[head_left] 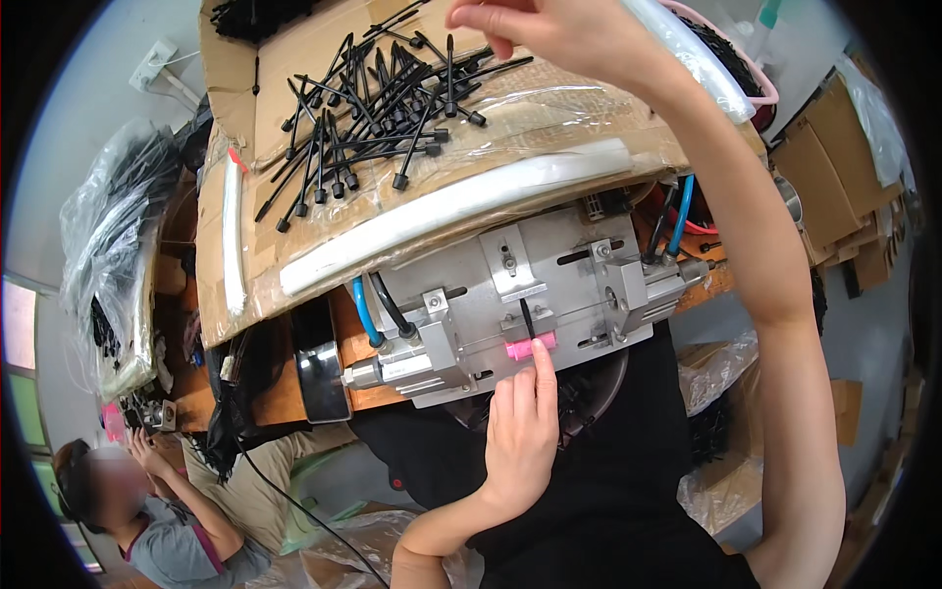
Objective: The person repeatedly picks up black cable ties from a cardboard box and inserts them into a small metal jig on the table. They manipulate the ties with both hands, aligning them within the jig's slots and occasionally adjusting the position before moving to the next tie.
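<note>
My left hand is at the front of a silver metal fixture. Its index finger is stretched out with the tip on a small pink piece. The other fingers are folded, the thumb is hidden, and no grip shows. A thin black rod runs from a metal block to the pink piece. My right hand reaches across, over the far edge of the cardboard, partly cut off by the picture's top. Its visible fingers point left, slightly apart, beside a pile of black rods with knobbed ends; nothing shows in them.
The cardboard sheet overhangs the fixture, edged with a white strip. Blue hoses and black hoses run to the side cylinders. A co-worker sits at lower left. Bagged black parts stand left; cardboard boxes stand right.
</note>
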Tool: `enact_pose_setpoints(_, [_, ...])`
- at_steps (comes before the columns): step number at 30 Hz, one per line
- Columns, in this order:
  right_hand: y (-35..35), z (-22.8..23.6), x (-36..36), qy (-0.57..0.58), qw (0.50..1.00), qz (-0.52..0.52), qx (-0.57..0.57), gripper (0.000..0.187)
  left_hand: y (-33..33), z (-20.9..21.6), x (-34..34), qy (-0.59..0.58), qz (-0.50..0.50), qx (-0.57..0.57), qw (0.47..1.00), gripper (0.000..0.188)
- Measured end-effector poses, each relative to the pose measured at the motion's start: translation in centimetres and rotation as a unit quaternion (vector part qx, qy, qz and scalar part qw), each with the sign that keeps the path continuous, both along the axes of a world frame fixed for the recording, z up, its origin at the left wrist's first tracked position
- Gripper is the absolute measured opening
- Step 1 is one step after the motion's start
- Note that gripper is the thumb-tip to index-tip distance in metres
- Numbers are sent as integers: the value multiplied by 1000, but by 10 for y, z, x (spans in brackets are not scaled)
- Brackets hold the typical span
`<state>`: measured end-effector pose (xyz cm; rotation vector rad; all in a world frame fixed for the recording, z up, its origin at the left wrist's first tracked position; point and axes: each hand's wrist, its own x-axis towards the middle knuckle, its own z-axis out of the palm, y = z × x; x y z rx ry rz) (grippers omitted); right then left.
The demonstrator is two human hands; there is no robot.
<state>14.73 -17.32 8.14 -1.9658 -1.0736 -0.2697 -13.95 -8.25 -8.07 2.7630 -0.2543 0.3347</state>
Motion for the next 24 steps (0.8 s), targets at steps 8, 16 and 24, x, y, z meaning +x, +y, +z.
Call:
enact_pose_setpoints(8, [-27, 6, -8, 8, 998, -68, -8, 16, 10, 8, 1, 39, -31, -29, 998, 69])
enact_pose_setpoints(16, [-9, -19, 5, -169, 974, 47, -140, 13, 71, 94, 113, -193, 6, 0, 981, 32])
enact_pose_setpoints(24, [-6, -36, 14, -197, 969, 67, -131, 13, 95, 103, 105, -135, -23, -115, 984, 26])
